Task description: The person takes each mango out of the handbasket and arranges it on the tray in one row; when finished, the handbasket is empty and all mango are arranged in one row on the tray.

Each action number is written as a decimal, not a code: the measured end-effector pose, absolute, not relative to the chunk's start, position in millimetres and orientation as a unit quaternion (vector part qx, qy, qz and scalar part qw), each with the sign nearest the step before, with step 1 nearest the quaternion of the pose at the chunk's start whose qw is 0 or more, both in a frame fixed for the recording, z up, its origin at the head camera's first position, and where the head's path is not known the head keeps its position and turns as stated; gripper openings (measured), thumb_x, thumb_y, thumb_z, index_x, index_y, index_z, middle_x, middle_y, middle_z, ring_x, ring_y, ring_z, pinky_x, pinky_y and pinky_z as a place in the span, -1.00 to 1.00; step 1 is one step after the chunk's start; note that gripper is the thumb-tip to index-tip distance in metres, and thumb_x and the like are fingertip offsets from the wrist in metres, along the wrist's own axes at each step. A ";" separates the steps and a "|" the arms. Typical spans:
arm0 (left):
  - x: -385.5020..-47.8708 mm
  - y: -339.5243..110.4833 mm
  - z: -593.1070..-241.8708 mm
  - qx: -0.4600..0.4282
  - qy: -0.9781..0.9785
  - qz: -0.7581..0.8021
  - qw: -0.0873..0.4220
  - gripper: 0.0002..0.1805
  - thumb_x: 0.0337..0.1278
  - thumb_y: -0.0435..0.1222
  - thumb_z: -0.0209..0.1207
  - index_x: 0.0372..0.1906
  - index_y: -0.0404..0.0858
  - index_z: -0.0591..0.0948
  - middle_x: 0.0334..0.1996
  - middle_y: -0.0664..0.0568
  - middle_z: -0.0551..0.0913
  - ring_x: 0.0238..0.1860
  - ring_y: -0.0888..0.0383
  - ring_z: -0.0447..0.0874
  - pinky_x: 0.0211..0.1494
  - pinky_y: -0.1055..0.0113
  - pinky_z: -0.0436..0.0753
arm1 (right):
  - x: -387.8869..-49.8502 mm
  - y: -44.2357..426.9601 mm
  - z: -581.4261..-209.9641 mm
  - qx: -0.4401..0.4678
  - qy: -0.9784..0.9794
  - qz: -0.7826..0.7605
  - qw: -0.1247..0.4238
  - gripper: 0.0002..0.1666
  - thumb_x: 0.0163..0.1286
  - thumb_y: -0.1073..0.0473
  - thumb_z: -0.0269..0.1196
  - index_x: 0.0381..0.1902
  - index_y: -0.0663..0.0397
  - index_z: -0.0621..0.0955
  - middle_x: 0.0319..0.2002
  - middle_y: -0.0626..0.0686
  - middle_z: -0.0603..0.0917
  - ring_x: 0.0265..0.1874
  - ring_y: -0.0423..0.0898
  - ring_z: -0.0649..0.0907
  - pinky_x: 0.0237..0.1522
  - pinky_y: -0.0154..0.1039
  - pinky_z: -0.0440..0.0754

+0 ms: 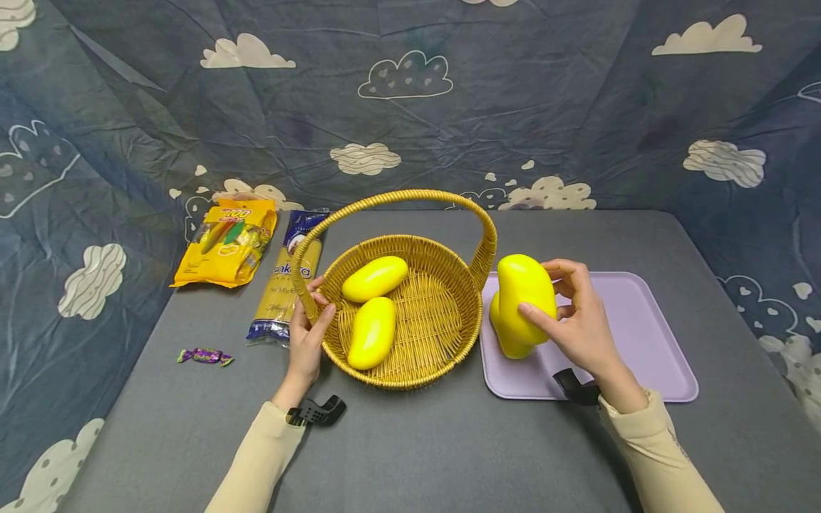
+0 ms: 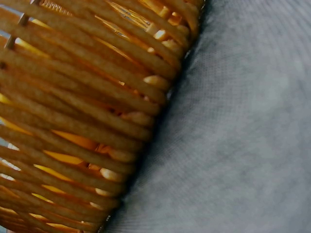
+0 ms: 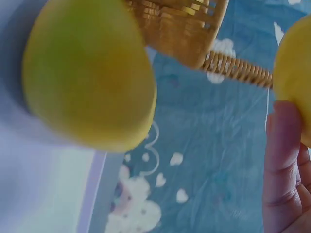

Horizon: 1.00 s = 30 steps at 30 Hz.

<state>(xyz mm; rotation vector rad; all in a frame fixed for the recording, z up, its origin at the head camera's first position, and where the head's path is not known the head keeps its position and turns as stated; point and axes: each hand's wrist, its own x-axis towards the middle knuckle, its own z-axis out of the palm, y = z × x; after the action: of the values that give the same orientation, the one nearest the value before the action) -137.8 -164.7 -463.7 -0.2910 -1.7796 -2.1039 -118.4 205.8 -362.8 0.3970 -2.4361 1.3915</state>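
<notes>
My right hand (image 1: pixel 585 324) holds a yellow mango (image 1: pixel 527 288) between thumb and fingers, raised over the left part of the lilac tray (image 1: pixel 641 335). Behind and below it another mango (image 1: pixel 513 345) sits on the tray, partly hidden; the right wrist view shows this lower mango (image 3: pixel 90 80) with a greenish tint. At the left side of the wicker basket (image 1: pixel 442 320), my left hand (image 1: pixel 306 345) grips the rim by the handle's base. Two yellow mangoes (image 1: pixel 374 278) lie inside the basket, toward its left. Only woven basket wall (image 2: pixel 87 107) and tabletop fill the left wrist view.
Left of the basket lies a pasta packet (image 1: pixel 282 288), partly behind the handle. A yellow candy bag (image 1: pixel 227 242) is at the back left, and a purple wrapped candy (image 1: pixel 205 356) lies nearer the front. The basket's tall handle (image 1: pixel 410 195) arches above it.
</notes>
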 end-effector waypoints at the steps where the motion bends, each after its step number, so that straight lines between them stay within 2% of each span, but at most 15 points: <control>1: -138.3 -164.9 -464.7 -0.104 -0.631 -0.746 0.185 -0.80 0.26 -0.55 0.00 -0.14 -0.62 0.28 0.31 -0.30 0.24 0.34 -0.05 0.11 0.33 0.22 0.09 | -120.5 211.6 -368.3 0.130 -0.851 0.485 0.156 -0.25 0.02 0.44 0.38 0.17 0.24 0.32 -0.03 -0.04 0.45 -0.22 -0.17 0.47 -0.45 -0.42 0.44; 5: -139.3 -165.2 -466.5 -0.107 -0.631 -0.745 0.188 -0.79 0.27 -0.52 0.02 -0.16 -0.61 0.28 0.30 -0.28 0.25 0.34 -0.03 0.11 0.34 0.20 0.08 | -125.1 228.8 -381.2 0.103 -0.856 0.478 0.169 -0.24 0.06 0.40 0.39 0.20 0.17 0.31 -0.01 -0.15 0.43 -0.23 -0.18 0.47 -0.45 -0.45 0.46; 12: -140.0 -165.1 -466.9 -0.107 -0.632 -0.744 0.188 -0.80 0.26 -0.50 0.03 -0.18 -0.57 0.29 0.30 -0.28 0.26 0.34 -0.03 0.12 0.35 0.18 0.07 | -122.8 240.3 -381.5 0.063 -0.857 0.477 0.184 -0.30 0.15 0.38 0.33 0.19 0.30 0.27 -0.04 -0.13 0.39 -0.29 -0.20 0.45 -0.38 -0.52 0.43; 18: -140.2 -165.4 -466.6 -0.107 -0.632 -0.744 0.188 -0.80 0.26 -0.51 0.03 -0.17 -0.59 0.29 0.29 -0.29 0.26 0.34 -0.04 0.12 0.35 0.19 0.07 | -130.0 260.0 -404.6 0.006 -0.874 0.459 0.163 -0.28 0.23 0.18 0.33 0.24 0.18 0.24 -0.04 -0.01 0.40 -0.22 -0.11 0.43 -0.24 -0.35 0.36; 22: -139.8 -165.2 -466.0 -0.106 -0.633 -0.744 0.187 -0.80 0.26 -0.51 0.03 -0.17 -0.59 0.29 0.29 -0.29 0.26 0.34 -0.03 0.11 0.35 0.18 0.07 | -132.1 267.7 -413.0 -0.017 -0.880 0.450 0.148 -0.27 0.24 0.07 0.31 0.23 0.18 0.24 -0.05 0.13 0.40 -0.19 -0.03 0.39 -0.25 -0.21 0.30; 27: -139.9 -165.7 -466.9 -0.104 -0.632 -0.745 0.186 -0.78 0.26 -0.50 0.03 -0.16 -0.61 0.28 0.30 -0.28 0.26 0.34 -0.02 0.11 0.35 0.19 0.06 | -152.4 303.1 -466.8 -0.038 -0.896 0.419 0.144 -0.22 0.21 -0.16 0.31 0.28 -0.11 0.25 -0.06 0.07 0.42 -0.24 -0.03 0.41 -0.36 -0.20 0.36; 29: -140.0 -165.8 -467.2 -0.105 -0.632 -0.745 0.187 -0.77 0.26 -0.51 0.03 -0.16 -0.61 0.28 0.30 -0.28 0.26 0.34 -0.03 0.11 0.35 0.19 0.06 | -160.9 316.6 -488.3 -0.050 -0.903 0.404 0.134 -0.17 0.17 -0.28 0.29 0.29 -0.19 0.23 -0.06 0.04 0.41 -0.24 -0.03 0.42 -0.39 -0.20 0.40; 30: -140.0 -165.8 -467.3 -0.105 -0.632 -0.745 0.187 -0.77 0.26 -0.51 0.03 -0.16 -0.62 0.28 0.30 -0.28 0.26 0.34 -0.03 0.11 0.35 0.19 0.06 | -161.3 317.9 -490.5 -0.058 -0.907 0.399 0.125 -0.14 0.16 -0.32 0.27 0.29 -0.17 0.22 -0.06 0.05 0.41 -0.24 -0.02 0.42 -0.40 -0.18 0.41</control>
<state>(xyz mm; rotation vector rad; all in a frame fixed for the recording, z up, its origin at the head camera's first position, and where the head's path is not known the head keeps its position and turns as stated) -140.0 -165.8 -467.3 -0.2950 -1.7790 -2.0974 -161.3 317.9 -490.5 -0.1677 -2.6417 1.1622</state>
